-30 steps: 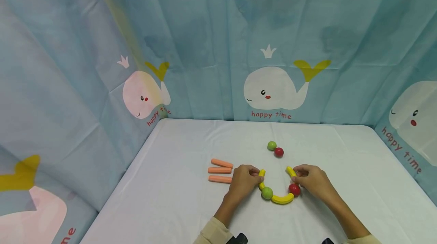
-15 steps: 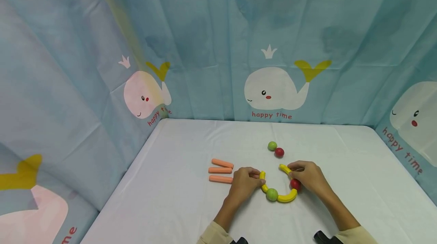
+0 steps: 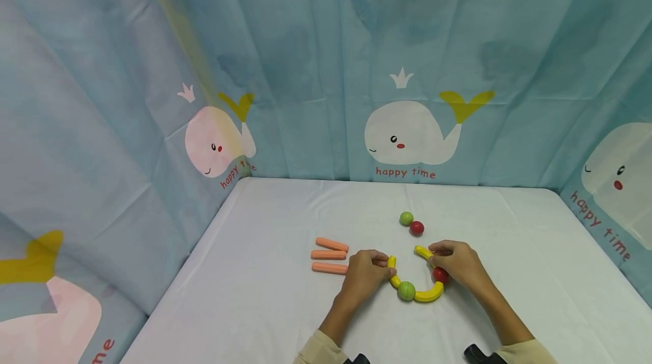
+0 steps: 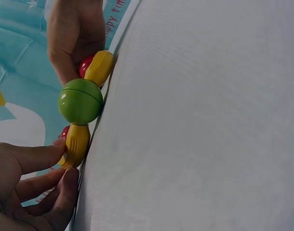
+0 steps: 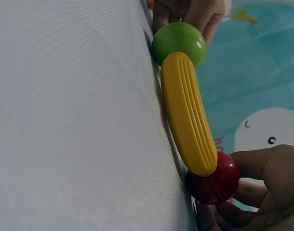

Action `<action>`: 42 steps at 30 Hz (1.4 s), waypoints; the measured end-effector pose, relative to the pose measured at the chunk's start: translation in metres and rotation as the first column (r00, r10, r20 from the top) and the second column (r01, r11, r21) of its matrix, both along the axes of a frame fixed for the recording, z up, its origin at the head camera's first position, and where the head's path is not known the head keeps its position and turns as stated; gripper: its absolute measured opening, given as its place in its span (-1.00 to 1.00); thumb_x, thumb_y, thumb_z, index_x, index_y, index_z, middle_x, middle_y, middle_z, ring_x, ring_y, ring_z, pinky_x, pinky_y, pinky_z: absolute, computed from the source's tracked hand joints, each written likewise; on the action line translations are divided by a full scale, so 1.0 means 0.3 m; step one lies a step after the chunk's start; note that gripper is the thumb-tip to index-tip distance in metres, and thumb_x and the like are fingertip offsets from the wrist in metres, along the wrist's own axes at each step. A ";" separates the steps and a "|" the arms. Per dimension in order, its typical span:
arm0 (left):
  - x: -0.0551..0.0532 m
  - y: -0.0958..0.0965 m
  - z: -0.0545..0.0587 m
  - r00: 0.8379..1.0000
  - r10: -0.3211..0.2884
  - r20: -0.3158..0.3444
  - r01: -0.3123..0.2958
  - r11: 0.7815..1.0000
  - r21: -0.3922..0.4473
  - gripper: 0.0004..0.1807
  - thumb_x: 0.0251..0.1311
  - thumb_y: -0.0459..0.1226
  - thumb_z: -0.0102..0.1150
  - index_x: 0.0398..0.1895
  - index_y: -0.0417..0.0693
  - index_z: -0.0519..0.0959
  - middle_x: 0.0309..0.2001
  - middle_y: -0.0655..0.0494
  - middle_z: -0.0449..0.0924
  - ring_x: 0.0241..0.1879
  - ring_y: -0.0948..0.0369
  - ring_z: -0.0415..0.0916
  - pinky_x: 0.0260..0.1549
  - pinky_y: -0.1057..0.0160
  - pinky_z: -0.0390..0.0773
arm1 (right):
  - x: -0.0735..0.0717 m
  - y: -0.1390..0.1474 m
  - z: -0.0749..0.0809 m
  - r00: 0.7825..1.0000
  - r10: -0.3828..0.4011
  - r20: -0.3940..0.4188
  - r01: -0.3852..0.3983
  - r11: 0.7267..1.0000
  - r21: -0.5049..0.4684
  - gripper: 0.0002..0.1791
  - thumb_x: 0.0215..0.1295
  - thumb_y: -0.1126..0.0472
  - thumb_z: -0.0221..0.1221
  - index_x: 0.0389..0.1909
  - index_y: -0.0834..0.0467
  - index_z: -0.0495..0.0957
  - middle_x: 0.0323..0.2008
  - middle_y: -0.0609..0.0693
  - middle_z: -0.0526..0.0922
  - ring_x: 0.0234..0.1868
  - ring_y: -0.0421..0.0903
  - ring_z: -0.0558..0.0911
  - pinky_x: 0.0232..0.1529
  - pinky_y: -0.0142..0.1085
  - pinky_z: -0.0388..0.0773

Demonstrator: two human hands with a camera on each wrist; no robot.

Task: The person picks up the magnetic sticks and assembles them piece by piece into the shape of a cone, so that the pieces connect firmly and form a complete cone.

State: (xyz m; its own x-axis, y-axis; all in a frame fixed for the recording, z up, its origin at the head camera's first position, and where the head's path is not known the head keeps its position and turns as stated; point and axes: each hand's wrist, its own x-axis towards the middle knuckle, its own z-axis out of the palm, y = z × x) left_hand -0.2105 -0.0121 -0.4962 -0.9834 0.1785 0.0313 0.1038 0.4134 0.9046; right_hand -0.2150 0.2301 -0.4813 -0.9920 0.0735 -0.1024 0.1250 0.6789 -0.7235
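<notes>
See open ball-and-stick chain: yellow curved sticks, green ball, red ball, on or just over table. Pinched near ends by left grip, right grip. Looks light, stiff, slick; best held by grooved sticks.

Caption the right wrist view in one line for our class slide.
A curved yellow piece joins a green ball, near the left hand, to a red ball, near the right hand.
</notes>
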 end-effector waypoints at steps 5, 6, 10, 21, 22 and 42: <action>-0.019 0.002 0.002 1.000 -0.020 -0.023 0.020 1.000 -0.015 -0.70 0.17 -0.29 0.57 -0.05 -0.19 0.78 -0.31 0.23 0.69 -0.30 0.37 0.58 -0.27 0.35 0.63 | 0.005 0.002 0.001 1.000 -0.005 0.012 0.004 1.000 0.007 -0.65 0.37 0.23 0.36 0.10 0.31 0.71 0.01 0.29 0.73 -0.06 0.09 0.65 0.02 -0.01 0.75; -0.028 0.004 0.002 0.999 -0.027 -0.037 0.026 1.000 -0.017 -0.70 0.18 -0.28 0.56 -0.04 -0.17 0.78 -0.30 0.23 0.70 -0.30 0.38 0.59 -0.26 0.36 0.63 | 0.005 0.003 0.001 1.000 -0.006 0.015 0.006 1.000 0.005 -0.65 0.37 0.23 0.36 0.09 0.31 0.71 0.02 0.29 0.72 -0.06 0.08 0.65 0.01 -0.03 0.76; -0.070 0.013 0.010 0.995 -0.056 -0.086 0.056 0.998 -0.010 -0.70 0.27 -0.26 0.51 0.03 -0.13 0.78 -0.19 0.13 0.75 -0.23 0.38 0.61 -0.17 0.39 0.64 | 0.008 0.008 0.002 1.000 -0.010 0.026 0.010 1.000 -0.005 -0.66 0.37 0.24 0.35 0.09 0.32 0.70 0.03 0.31 0.72 -0.09 0.06 0.65 -0.05 -0.08 0.78; -0.231 0.068 0.037 0.983 -0.092 -0.158 0.101 0.994 0.049 -0.61 0.31 -0.18 0.49 0.17 -0.05 0.73 0.07 0.09 0.74 0.02 0.18 0.71 0.00 0.33 0.70 | 0.011 0.015 0.001 0.999 -0.020 0.029 0.021 1.000 -0.019 -0.65 0.36 0.19 0.37 0.07 0.31 0.72 -0.01 0.25 0.75 -0.07 0.05 0.65 0.00 -0.05 0.76; -0.248 0.074 0.037 0.985 -0.084 -0.152 0.094 0.994 0.058 -0.60 0.31 -0.19 0.49 0.18 -0.05 0.73 0.08 0.08 0.73 0.03 0.15 0.71 -0.01 0.32 0.70 | 0.010 0.015 -0.001 0.999 -0.021 0.027 0.021 1.000 -0.018 -0.65 0.36 0.19 0.37 0.07 0.30 0.72 -0.02 0.24 0.75 -0.07 0.05 0.65 0.01 -0.05 0.75; -0.433 0.123 0.011 0.979 -0.189 -0.079 0.192 0.981 0.026 -0.55 0.38 -0.29 0.40 0.32 -0.07 0.65 0.28 0.03 0.68 0.27 0.03 0.65 0.23 0.15 0.64 | 0.004 0.014 -0.015 0.999 -0.044 0.020 0.045 0.998 -0.038 -0.67 0.34 0.18 0.40 0.04 0.26 0.74 -0.07 0.14 0.76 -0.07 0.03 0.65 0.03 -0.06 0.75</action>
